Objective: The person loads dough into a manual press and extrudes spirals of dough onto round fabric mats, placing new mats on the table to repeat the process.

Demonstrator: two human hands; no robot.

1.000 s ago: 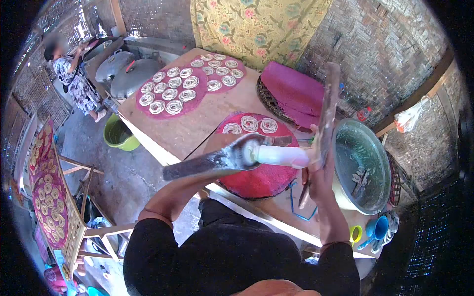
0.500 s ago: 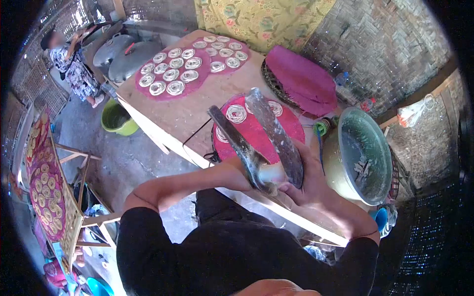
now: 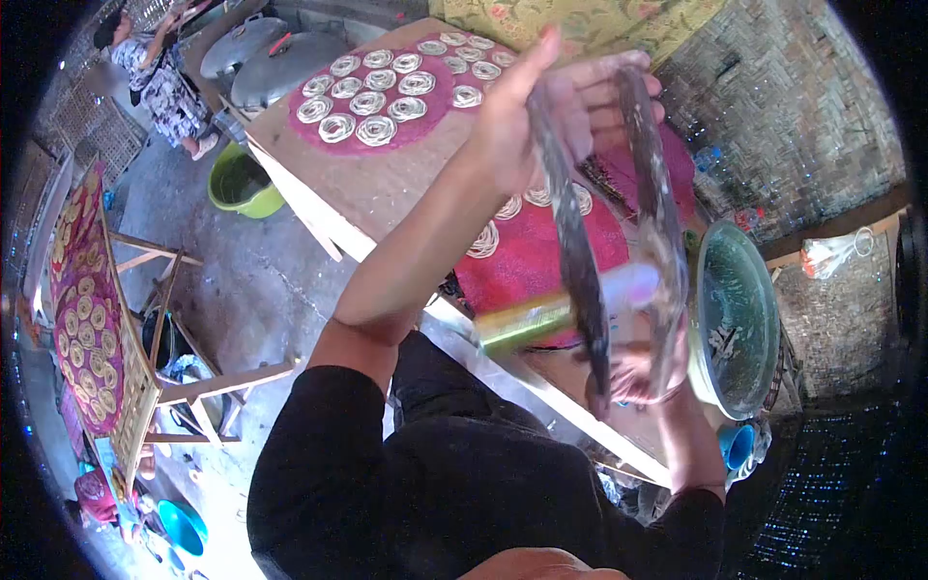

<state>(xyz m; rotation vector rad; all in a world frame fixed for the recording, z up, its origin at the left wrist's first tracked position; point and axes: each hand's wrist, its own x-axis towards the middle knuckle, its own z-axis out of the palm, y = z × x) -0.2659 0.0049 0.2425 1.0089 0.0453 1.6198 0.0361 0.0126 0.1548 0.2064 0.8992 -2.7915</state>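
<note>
A hand press made of two dark wooden bars (image 3: 577,256) with a shiny cylinder (image 3: 527,324) across them is held up over the table's front edge, blurred by motion. My left hand (image 3: 522,126) is at the bars' upper ends, thumb up and fingers stretched along and behind them, the palm against the wood. Around the lower ends is my right hand (image 3: 638,372), partly hidden by the bars. Under the press lies a round pink-red mat (image 3: 532,256) with several pale coiled noodle-like rings (image 3: 483,242).
On the wooden table (image 3: 406,179), more rings sit on purple mats (image 3: 367,140). A large basin (image 3: 739,319) with whitish dough residue is at the right, a blue cup (image 3: 737,445) below it. Left are a green tub (image 3: 246,184), a slanted drying rack (image 3: 121,358) and a person (image 3: 159,82).
The press has swung round, its bars now upright in view and the cylinder pointing left. My left hand has risen to the bars' upper ends; my right hand has gone to the lower ends.
</note>
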